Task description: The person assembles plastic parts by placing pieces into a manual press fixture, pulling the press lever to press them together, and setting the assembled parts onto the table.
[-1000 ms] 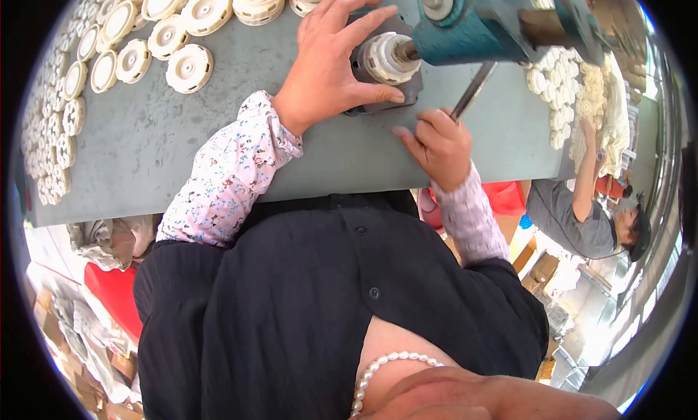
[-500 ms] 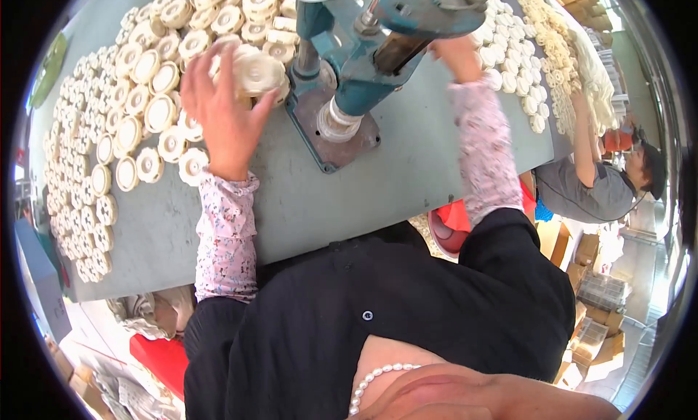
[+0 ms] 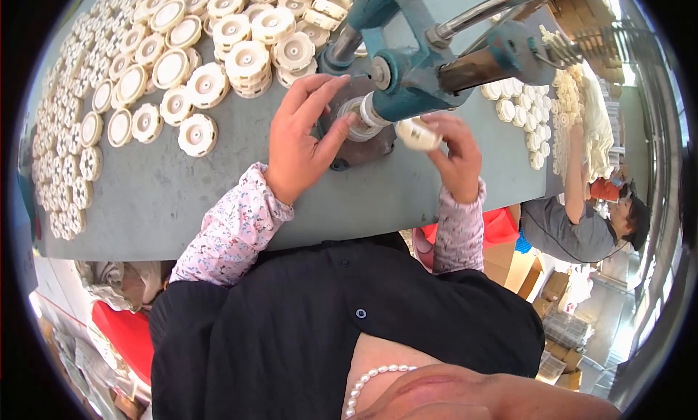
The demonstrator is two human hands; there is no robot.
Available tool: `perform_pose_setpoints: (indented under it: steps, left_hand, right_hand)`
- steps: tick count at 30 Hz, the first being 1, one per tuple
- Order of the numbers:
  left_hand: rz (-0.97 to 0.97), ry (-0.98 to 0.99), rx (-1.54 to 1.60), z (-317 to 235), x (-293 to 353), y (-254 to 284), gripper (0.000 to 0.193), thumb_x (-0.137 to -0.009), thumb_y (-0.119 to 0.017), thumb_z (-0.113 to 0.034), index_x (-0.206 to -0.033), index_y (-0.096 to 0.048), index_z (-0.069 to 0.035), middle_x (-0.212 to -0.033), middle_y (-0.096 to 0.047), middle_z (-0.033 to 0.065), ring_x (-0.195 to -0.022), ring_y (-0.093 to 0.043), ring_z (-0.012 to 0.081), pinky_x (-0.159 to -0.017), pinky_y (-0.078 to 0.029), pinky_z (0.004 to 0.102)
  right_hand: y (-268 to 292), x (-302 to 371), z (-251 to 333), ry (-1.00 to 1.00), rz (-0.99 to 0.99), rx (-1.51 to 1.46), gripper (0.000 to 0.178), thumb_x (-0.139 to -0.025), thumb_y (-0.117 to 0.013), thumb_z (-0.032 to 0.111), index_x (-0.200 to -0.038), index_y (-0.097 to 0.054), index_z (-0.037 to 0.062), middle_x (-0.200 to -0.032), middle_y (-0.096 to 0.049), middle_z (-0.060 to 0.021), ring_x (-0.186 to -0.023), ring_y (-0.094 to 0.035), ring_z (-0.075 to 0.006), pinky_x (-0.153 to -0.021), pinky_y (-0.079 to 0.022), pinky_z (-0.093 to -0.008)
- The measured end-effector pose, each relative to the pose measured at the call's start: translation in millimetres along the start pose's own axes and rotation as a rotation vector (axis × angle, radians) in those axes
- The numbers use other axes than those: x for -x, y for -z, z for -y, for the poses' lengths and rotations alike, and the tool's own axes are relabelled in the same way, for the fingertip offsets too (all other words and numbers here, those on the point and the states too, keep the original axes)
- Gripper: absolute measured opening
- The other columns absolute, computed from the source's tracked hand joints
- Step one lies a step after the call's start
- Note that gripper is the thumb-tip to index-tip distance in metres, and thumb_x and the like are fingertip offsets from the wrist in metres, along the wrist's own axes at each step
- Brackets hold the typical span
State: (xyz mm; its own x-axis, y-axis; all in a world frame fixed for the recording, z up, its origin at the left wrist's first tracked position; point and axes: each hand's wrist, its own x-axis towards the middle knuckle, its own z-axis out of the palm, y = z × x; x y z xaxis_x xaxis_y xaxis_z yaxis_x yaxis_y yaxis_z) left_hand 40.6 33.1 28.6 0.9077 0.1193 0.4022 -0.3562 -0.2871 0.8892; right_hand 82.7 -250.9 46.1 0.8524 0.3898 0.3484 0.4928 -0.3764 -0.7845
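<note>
My left hand (image 3: pixel 304 138) is at the base of a teal bench press (image 3: pixel 411 78), fingers spread apart. Its thumb and fingertips reach to the pale ring-shaped fixture (image 3: pixel 360 122) under the press head; whether they touch a part there I cannot tell. In my right hand (image 3: pixel 458 155), between thumb and fingers, is a cream round plastic part (image 3: pixel 418 134), tilted and slightly blurred, just right of the fixture. A stack of similar cream discs (image 3: pixel 249 62) stands left of the press, beyond my left hand.
Many cream discs (image 3: pixel 171 67) and smaller pieces (image 3: pixel 67 147) cover the grey table's (image 3: pixel 240 195) left side. White caps (image 3: pixel 520 115) lie at the right. The press's metal bar (image 3: pixel 502 9) slants up to the right. Another person (image 3: pixel 578 227) sits at the table's right edge.
My left hand has left the discs and come right to the press fixture. My right hand, formerly behind the press by the white caps, is nearer now, with a round part. The view has shifted.
</note>
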Motion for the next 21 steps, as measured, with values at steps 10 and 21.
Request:
perform_pose_setpoints:
  steps: [10,21]
  left_hand:
    - [0.113,-0.138,-0.013,17,2,-20,0.068,-0.072,-0.092,-0.034,-0.131,-0.07,-0.009,-0.133,-0.068,0.0099,-0.135,-0.055,0.0342,-0.115,-0.035,0.0493]
    - [0.139,-0.208,-0.173,45,-7,-18,0.074,-0.064,-0.096,-0.038,-0.132,-0.072,-0.019,-0.137,-0.067,-0.0014,-0.15,-0.042,0.0338,-0.121,-0.024,0.0555]
  right_hand:
    - [-52,-2,14,0.392,-0.027,0.199,0.048,-0.075,-0.078,-0.012,-0.118,-0.076,0.009,-0.123,-0.064,-0.0132,-0.108,-0.068,-0.0283,-0.082,-0.06,-0.0333]
    - [106,-138,56,0.714,-0.508,0.694,0.011,-0.094,-0.075,0.007,-0.102,-0.073,-0.0003,-0.1,-0.074,-0.0119,-0.072,-0.072,-0.0162,-0.063,-0.057,-0.0264]
